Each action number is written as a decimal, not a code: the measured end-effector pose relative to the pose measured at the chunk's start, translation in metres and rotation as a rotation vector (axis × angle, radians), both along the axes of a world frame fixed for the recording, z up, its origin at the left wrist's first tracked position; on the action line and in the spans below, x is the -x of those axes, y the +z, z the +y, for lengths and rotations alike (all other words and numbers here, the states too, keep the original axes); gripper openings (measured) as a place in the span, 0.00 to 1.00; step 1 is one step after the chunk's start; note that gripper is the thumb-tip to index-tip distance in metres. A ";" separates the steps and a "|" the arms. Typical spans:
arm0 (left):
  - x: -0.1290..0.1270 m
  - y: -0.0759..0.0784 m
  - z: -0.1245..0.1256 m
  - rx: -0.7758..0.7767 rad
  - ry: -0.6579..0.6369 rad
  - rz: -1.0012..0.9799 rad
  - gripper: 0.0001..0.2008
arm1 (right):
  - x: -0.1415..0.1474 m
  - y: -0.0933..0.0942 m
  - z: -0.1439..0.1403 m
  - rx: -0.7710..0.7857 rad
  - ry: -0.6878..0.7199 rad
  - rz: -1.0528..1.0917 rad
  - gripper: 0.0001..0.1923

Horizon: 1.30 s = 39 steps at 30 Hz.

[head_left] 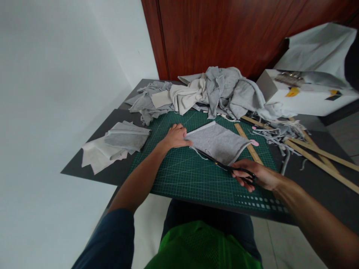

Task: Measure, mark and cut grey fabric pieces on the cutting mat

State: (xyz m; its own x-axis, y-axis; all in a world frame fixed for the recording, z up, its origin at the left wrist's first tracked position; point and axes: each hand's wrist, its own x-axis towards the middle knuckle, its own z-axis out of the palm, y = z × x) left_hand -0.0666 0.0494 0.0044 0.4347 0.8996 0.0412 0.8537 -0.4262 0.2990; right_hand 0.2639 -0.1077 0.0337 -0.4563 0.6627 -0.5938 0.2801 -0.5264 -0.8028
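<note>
A grey fabric piece [217, 141] lies flat on a green cutting mat [179, 175]. My left hand [176, 136] presses down on the fabric's left edge with curled fingers. My right hand [256, 175] grips the black handles of a pair of scissors [224, 166], whose blades run along the fabric's near edge. A thin trimmed strip curls off the fabric by the blades.
A heap of grey and cream cloth [207, 91] lies at the back of the dark table [112, 173]. Folded cut pieces [123, 136] sit at the left. Wooden rulers [316, 153] and scraps lie at the right, behind them a white box [303, 95].
</note>
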 end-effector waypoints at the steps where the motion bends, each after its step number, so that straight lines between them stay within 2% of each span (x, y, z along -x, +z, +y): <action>1: 0.000 0.001 0.000 0.005 0.005 0.001 0.19 | 0.001 0.000 0.000 0.000 -0.003 0.008 0.25; 21: 0.001 0.003 -0.002 0.027 0.003 0.000 0.19 | 0.019 -0.012 -0.002 -0.041 -0.040 0.032 0.26; 28: 0.000 0.004 -0.002 0.051 0.001 -0.015 0.19 | 0.014 -0.007 -0.019 -0.013 -0.048 0.000 0.28; 32: 0.001 0.003 -0.001 0.048 0.003 -0.028 0.19 | 0.022 -0.007 -0.025 -0.013 -0.076 0.004 0.26; 39: 0.004 0.000 0.002 0.039 -0.017 -0.063 0.18 | 0.038 -0.010 -0.019 -0.045 -0.094 0.012 0.25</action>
